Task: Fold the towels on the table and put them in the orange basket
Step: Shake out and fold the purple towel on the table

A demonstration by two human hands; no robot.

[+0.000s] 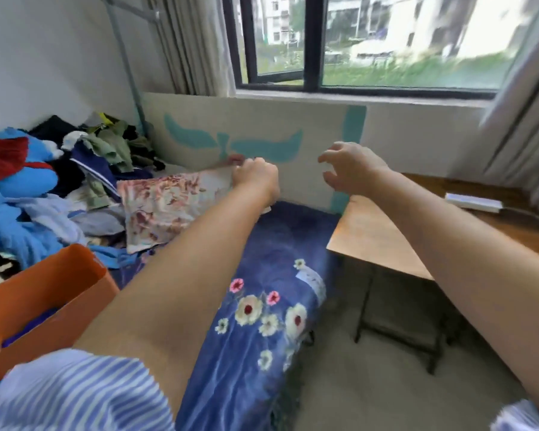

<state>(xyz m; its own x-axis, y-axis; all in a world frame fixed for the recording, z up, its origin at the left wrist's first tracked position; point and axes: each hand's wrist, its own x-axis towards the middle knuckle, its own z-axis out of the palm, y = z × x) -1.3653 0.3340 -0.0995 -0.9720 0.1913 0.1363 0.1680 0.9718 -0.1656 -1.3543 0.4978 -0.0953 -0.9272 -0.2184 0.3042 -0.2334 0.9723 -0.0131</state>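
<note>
The left hand (255,178) grips the far edge of a floral towel (165,206) that lies on the blue bedspread (262,259), beside the clothes pile (59,181) at the bed's far left. The right hand (349,169) hovers over the gap between bed and wooden table (377,237), fingers spread and loosely curled, holding nothing. The orange basket (50,293) stands at the bed's near left corner.

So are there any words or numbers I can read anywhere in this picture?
No text can be read here.
White tag on the blue flowered bedcover: it may carry marks, but they are too blurred to read.
Orange basket: no label in view.
White power strip on the wooden table: no print can be made out.
Teal shapes on the board are decoration, not letters.
</note>
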